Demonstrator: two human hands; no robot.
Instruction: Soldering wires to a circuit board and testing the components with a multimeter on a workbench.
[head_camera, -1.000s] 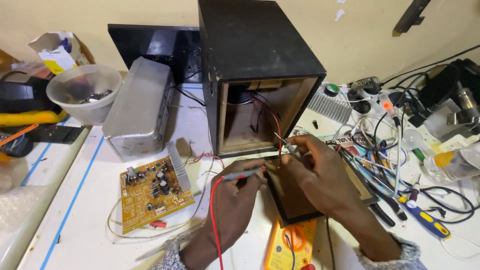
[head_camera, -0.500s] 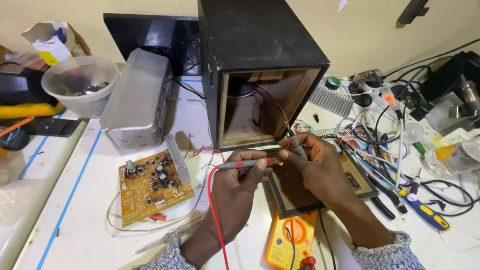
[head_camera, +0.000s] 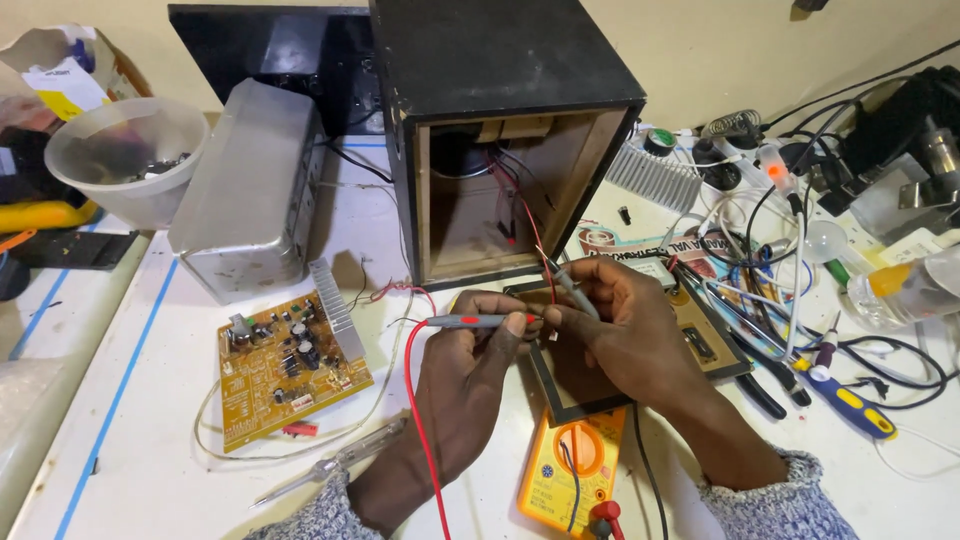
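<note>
Hands (head_camera: 470, 375) steadier, red probe (head_camera: 478, 321) in grip

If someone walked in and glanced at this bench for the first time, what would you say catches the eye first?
The open black speaker box at centre, wires spilling from its wooden inside, draws the eye first. Just in front, the left hand holds a red-marked probe and the right hand a second probe, tips meeting over a dark panel, above a yellow multimeter. Left of the hands lies a yellow circuit board with a finned heatsink.
</note>
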